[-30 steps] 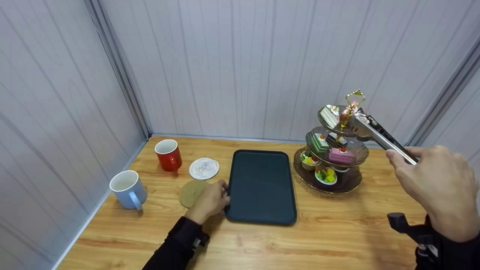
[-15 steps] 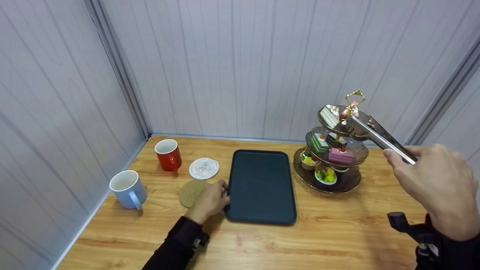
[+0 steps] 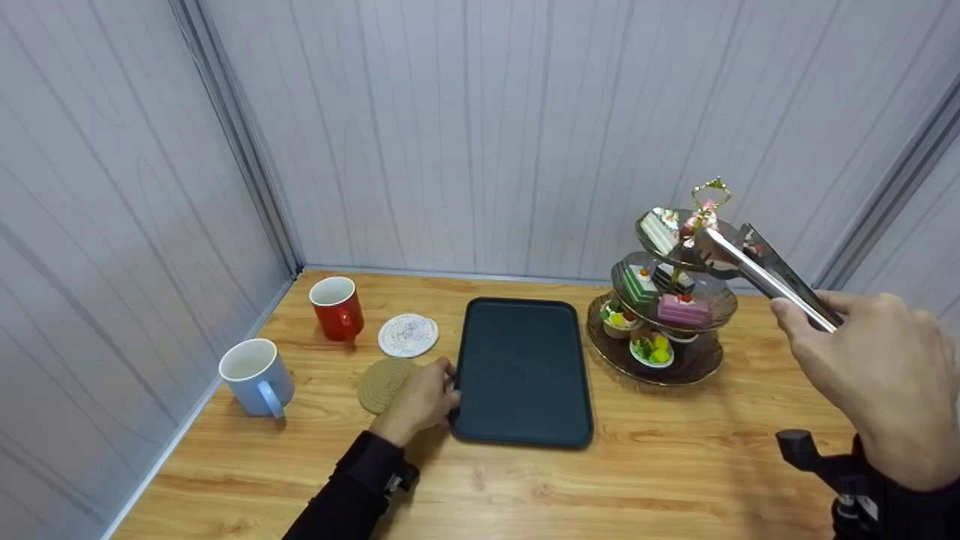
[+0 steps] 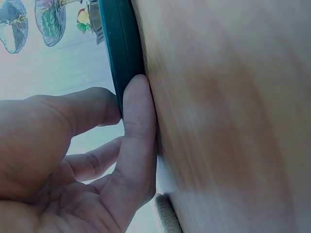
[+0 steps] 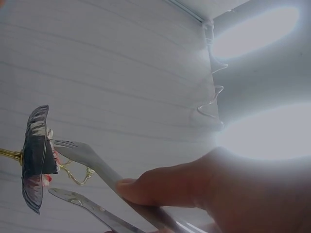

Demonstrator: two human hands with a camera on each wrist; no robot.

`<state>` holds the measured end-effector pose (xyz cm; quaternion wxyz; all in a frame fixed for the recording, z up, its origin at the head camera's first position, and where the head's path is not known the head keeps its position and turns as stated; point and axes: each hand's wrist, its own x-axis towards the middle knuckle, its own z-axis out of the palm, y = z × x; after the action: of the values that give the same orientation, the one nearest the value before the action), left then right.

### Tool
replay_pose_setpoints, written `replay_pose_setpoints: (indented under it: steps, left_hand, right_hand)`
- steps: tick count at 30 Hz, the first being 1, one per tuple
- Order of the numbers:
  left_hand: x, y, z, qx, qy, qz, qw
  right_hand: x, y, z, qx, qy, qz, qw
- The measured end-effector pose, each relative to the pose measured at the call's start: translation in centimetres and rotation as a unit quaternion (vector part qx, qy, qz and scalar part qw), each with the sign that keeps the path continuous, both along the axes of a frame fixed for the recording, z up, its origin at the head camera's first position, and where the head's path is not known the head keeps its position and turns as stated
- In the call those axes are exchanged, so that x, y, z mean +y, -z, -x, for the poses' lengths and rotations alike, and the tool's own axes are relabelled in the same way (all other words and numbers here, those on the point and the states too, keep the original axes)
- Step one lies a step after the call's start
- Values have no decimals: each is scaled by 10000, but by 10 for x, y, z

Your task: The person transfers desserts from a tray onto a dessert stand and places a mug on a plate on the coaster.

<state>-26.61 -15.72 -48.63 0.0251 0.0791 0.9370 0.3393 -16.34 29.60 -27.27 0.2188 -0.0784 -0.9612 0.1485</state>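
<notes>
My left hand (image 3: 421, 397) pinches the left rim of a dark rectangular tray (image 3: 525, 375); in the left wrist view its thumb is at the upper edge and a finger lies along the tray's side (image 4: 120, 43), close to the table. My right hand (image 3: 877, 367) grips metal tongs (image 3: 765, 279), held up at the top tier of a cake stand (image 3: 701, 367). In the right wrist view the tong tips are spread, on either side of a dark cake slice (image 5: 36, 154) on the top plate. Beside it on that tier is a white cake slice (image 3: 660, 234).
The middle tier bears a green slice (image 3: 639, 285) and a pink slice (image 3: 684, 310); dessert cups (image 3: 651, 351) stand on the lowest. Left of the tray are a white coaster (image 3: 408, 335), a woven coaster (image 3: 382, 382), a red mug (image 3: 337, 309) and a pale blue mug (image 3: 256, 377).
The tongs' arms have spread wider apart at the top tier, the far arm shifting right. My left hand and the tray have stayed in place.
</notes>
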Motion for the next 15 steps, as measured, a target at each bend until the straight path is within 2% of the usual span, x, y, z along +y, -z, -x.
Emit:
replay_pose_setpoints:
  steps: [15]
  left_hand:
    - [0,-1,0,-161,-73,-160,9997]
  right_hand:
    - [-11,7,-1,762,-49,216,9968]
